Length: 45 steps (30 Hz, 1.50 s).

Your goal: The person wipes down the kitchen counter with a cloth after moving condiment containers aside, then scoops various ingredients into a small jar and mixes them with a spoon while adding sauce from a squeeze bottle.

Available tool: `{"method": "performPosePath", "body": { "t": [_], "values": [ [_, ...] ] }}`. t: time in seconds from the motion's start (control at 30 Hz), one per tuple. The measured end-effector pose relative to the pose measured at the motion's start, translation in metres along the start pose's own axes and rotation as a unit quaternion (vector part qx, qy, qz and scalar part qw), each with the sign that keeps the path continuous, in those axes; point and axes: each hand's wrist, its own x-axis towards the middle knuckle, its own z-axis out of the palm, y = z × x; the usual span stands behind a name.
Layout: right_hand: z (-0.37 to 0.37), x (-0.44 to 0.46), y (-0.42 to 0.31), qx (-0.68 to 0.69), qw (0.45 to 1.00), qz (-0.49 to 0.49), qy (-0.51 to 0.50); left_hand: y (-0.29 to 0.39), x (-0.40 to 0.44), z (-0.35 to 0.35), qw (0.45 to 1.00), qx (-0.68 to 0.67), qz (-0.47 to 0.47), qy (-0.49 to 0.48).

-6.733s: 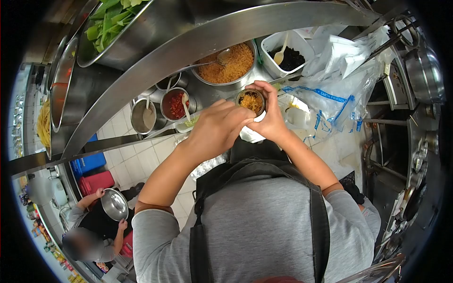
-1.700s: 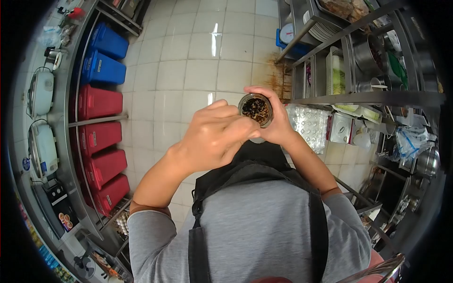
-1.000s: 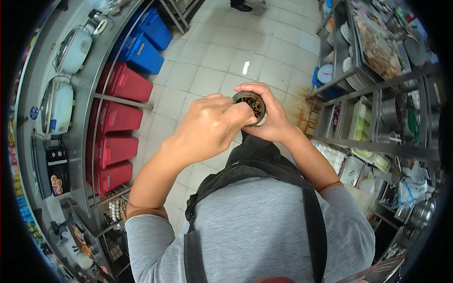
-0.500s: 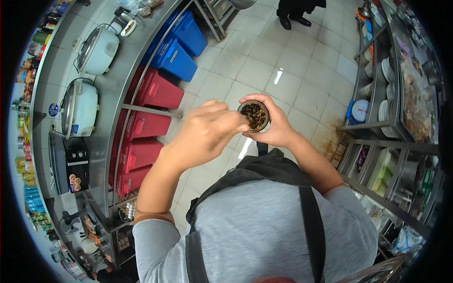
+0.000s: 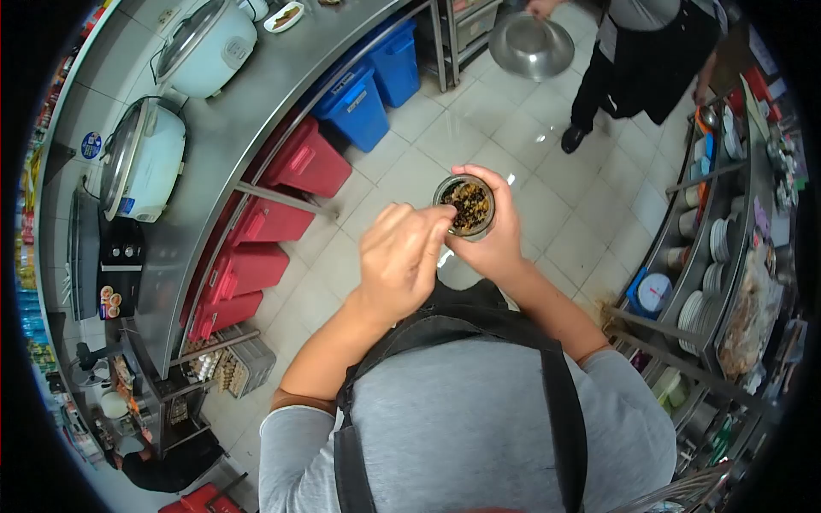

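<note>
My right hand (image 5: 489,224) is wrapped round a small round open jar (image 5: 488,229), fingers on its far side and thumb on the near side. Inside sits a chunky mix (image 5: 468,207) of dark and yellowish bits. My left hand (image 5: 405,250) is closed in a pinch at the jar's left rim, its fingertips just over the opening. Whatever it pinches, if anything, is hidden by the fingers.
On the left, a steel counter (image 5: 248,111) carries two large rice cookers (image 5: 145,158) above red bins (image 5: 308,158) and blue bins (image 5: 355,107). Ahead, a person (image 5: 650,68) holds a large metal bowl (image 5: 532,47). Plates and a scale (image 5: 654,292) stand on right-hand shelves. Another person (image 5: 171,466) is at lower left.
The view has shifted, and more of the person ahead and the metal bowl now shows. My left hand has turned, with its fingers still at the jar's rim. My right hand keeps the jar.
</note>
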Motion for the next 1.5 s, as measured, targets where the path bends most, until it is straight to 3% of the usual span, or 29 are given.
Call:
{"method": "performPosePath", "body": {
  "t": [0.1, 0.2, 0.37, 0.5, 0.6, 0.7, 0.83, 1.03, 1.23, 1.5],
  "values": [
    [0.024, 0.038, 0.028, -0.023, 1.0, -0.015, -0.002, -0.053, 0.015, -0.006, 1.0, -0.026, 0.014, -0.005],
    [0.043, 0.079, 0.055, 0.002, 0.996, 0.057, -0.064, -0.114, 0.043, -0.033, 0.989, -0.054, 0.082, -0.113],
    [0.076, 0.153, 0.083, -0.046, 0.994, 0.044, -0.088, -0.187, 0.094, -0.075, 0.988, -0.064, 0.095, -0.108],
    [0.087, 0.192, 0.091, -0.13, 0.983, 0.048, -0.122, -0.242, 0.121, -0.062, 0.977, -0.068, 0.142, -0.142],
    [0.093, 0.211, 0.097, -0.044, 0.989, 0.117, -0.081, -0.258, 0.144, -0.07, 0.976, -0.052, 0.156, -0.144],
    [0.092, 0.228, 0.113, -0.097, 0.986, 0.099, -0.093, -0.271, 0.168, -0.075, 0.979, -0.047, 0.162, -0.111],
    [0.086, 0.261, 0.127, -0.071, 0.986, 0.089, -0.121, -0.31, 0.184, -0.049, 0.967, -0.051, 0.173, -0.178],
    [0.067, 0.32, 0.169, -0.055, 0.986, 0.102, -0.123, -0.344, 0.238, -0.03, 0.955, 0.007, 0.256, -0.15],
    [0.04, 0.388, 0.227, -0.066, 0.994, 0.078, -0.025, -0.395, 0.313, 0.034, 0.938, 0.111, 0.274, -0.181],
    [-0.019, 0.467, 0.273, -0.117, 0.99, 0.078, -0.013, -0.441, 0.409, 0.119, 0.937, 0.025, 0.276, -0.212]
  ]
}}
